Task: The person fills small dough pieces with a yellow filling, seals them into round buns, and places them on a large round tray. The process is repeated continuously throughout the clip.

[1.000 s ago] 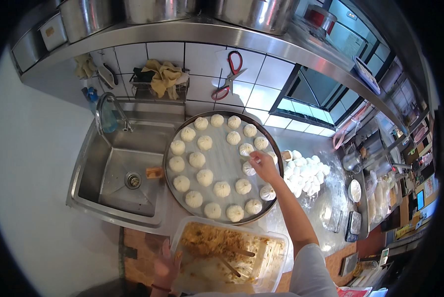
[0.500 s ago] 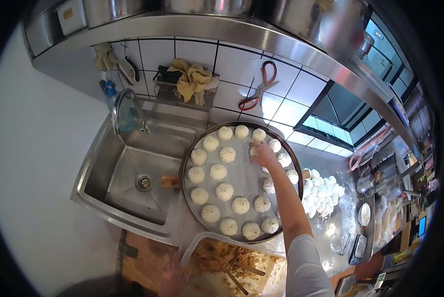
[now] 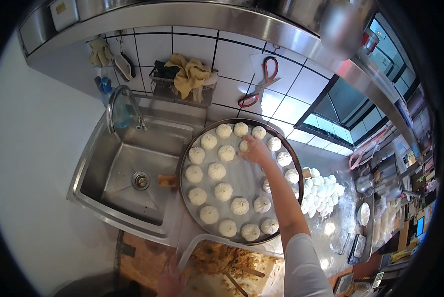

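Observation:
My right hand (image 3: 255, 150) reaches over a large round tray (image 3: 244, 174), its fingers closed around a pleated white bun (image 3: 243, 145) near the far side. Several more buns (image 3: 223, 191) sit spaced in rings on the tray. At the lower edge, my left hand (image 3: 171, 280) is dim and partly cut off. It lies beside the left rim of a translucent tub (image 3: 188, 251); whether its fingers grip that rim is unclear. Brown filling (image 3: 209, 255) fills part of the tub, with two wooden sticks (image 3: 249, 270) in it.
A steel sink (image 3: 125, 171) with a curved faucet (image 3: 114, 111) adjoins the tray's left. Right of the tray, small white dough pieces (image 3: 323, 193) are heaped on the floured steel counter (image 3: 331, 222). Red-handled scissors (image 3: 260, 89) hang on the tiled wall, below a steel shelf (image 3: 207, 19).
My right hand has shifted left and slightly away across the tray, carrying the bun with it. The left hand stays by the tub. The whole view has shifted slightly.

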Demonstrator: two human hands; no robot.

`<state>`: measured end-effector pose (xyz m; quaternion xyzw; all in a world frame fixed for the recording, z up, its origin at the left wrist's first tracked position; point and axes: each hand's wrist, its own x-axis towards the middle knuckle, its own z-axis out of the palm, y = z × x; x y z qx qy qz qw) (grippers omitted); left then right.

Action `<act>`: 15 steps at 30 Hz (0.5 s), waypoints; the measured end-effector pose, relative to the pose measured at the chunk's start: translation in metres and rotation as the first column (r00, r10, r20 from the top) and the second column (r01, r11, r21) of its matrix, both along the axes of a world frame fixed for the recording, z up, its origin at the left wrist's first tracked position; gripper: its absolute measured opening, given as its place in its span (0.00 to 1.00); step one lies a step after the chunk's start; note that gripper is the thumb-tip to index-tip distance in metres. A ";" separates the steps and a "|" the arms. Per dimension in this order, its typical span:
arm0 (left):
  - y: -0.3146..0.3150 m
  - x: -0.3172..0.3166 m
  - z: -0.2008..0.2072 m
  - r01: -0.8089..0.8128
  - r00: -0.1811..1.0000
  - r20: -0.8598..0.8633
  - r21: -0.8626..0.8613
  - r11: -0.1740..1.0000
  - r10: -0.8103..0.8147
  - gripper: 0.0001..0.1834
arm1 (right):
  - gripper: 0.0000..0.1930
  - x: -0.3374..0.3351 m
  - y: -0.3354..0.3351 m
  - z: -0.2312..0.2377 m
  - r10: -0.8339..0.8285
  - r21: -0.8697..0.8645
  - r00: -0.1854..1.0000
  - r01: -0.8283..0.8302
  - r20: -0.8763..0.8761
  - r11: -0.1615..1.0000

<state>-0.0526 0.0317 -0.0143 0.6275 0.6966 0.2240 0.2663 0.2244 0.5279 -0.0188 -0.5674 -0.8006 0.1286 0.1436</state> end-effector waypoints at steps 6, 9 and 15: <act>0.009 0.003 0.012 0.013 1.000 0.003 -0.023 1.000 -0.013 0.35 | 0.40 0.005 0.001 0.006 -0.025 -0.135 0.993 0.040 0.115 0.990; 0.004 0.002 0.015 0.034 0.993 -0.113 0.025 0.999 -0.030 0.34 | 0.40 0.002 -0.005 0.015 -0.040 -0.085 0.992 0.051 0.123 0.995; -0.002 0.001 -0.009 0.069 0.984 -0.171 0.089 0.994 -0.053 0.34 | 0.40 0.056 -0.007 0.026 -0.029 -0.091 0.987 0.044 0.159 0.995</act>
